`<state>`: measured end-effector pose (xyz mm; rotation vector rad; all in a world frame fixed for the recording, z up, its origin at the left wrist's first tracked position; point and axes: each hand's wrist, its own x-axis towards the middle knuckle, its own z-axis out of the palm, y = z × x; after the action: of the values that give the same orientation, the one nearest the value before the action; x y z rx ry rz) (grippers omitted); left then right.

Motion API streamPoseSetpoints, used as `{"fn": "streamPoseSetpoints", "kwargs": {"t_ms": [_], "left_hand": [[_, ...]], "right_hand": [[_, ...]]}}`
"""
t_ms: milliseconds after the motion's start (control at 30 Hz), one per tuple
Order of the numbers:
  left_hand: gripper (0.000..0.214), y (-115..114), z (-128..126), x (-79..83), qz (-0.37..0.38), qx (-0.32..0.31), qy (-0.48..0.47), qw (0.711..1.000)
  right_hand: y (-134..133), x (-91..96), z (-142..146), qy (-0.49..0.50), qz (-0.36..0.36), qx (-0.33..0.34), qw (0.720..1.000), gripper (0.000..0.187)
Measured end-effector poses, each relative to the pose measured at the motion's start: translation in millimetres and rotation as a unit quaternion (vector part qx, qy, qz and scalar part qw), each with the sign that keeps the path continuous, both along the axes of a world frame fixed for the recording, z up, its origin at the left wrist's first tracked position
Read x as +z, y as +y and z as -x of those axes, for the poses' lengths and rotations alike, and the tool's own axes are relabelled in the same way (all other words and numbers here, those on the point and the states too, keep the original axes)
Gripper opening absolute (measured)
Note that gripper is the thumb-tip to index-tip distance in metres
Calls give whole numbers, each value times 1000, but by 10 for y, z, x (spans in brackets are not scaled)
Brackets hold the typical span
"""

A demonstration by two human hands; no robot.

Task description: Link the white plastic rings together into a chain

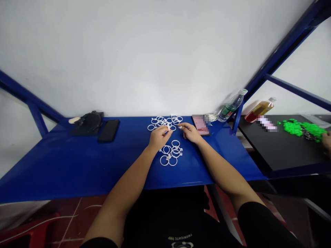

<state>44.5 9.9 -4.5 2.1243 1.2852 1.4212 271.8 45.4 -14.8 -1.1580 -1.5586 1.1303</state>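
My left hand (158, 137) is closed in a pinch, with a bit of white plastic showing at its fingertips; it looks like part of a white ring, though the fingers hide most of it. A short gap to the right, my right hand (191, 133) pinches a small white piece (180, 127) between thumb and forefinger. Just beyond the hands lies a pile of thin white rings (161, 119) with small knobs on them. Nearer to me, a second group of white rings (168, 160) rests flat on the blue table (124, 165), several of them overlapping.
A black phone (108, 131) and a dark bundle (89, 123) lie at left. Right of my hands are a lit phone (201, 124), a white cable (212, 117) and a water bottle (231, 107). Green pieces (293, 127) and another person's hand (327, 140) are at the black table (271, 151).
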Motion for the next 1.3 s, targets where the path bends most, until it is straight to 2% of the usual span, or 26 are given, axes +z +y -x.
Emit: {"fn": "streamPoseSetpoints", "kwargs": {"t_ms": [167, 300, 433, 500, 567, 667, 800, 933, 1133, 1200, 1300], "left_hand": [[35, -49, -26, -10, 75, 10, -54, 996], [41, -16, -21, -19, 98, 20, -119, 988], [35, 49, -10, -52, 80, 54, -178, 979], [31, 80, -13, -76, 78, 50, -211, 973], [37, 105, -18, -96, 78, 43, -226, 970], [45, 121, -19, -107, 74, 47, -223, 971], [43, 104, -6, -91, 76, 55, -214, 972], [36, 82, 8, -57, 80, 55, -185, 978], [42, 87, 16, -60, 85, 53, -163, 982], [43, 90, 15, -74, 85, 48, -157, 983], [40, 93, 17, -91, 86, 32, -150, 984]], "right_hand": [[-15, 68, 58, 171, 146, 2, 974, 24], [-29, 147, 39, 240, 175, 7, 955, 23], [-39, 204, 8, 258, 177, 12, 950, 20], [-38, 220, 0, 263, 175, 14, 949, 21], [-26, 224, 1, 265, 173, 10, 949, 23], [2, 205, 12, 264, 171, 2, 949, 21], [25, 160, 24, 266, 153, -7, 952, 17], [40, 131, 20, 261, 122, -15, 957, 12], [35, 111, 55, 249, 62, -17, 966, 8], [5, 112, 75, 220, 45, -5, 975, 8], [-74, 132, 105, 143, 27, 47, 988, 14]]}}
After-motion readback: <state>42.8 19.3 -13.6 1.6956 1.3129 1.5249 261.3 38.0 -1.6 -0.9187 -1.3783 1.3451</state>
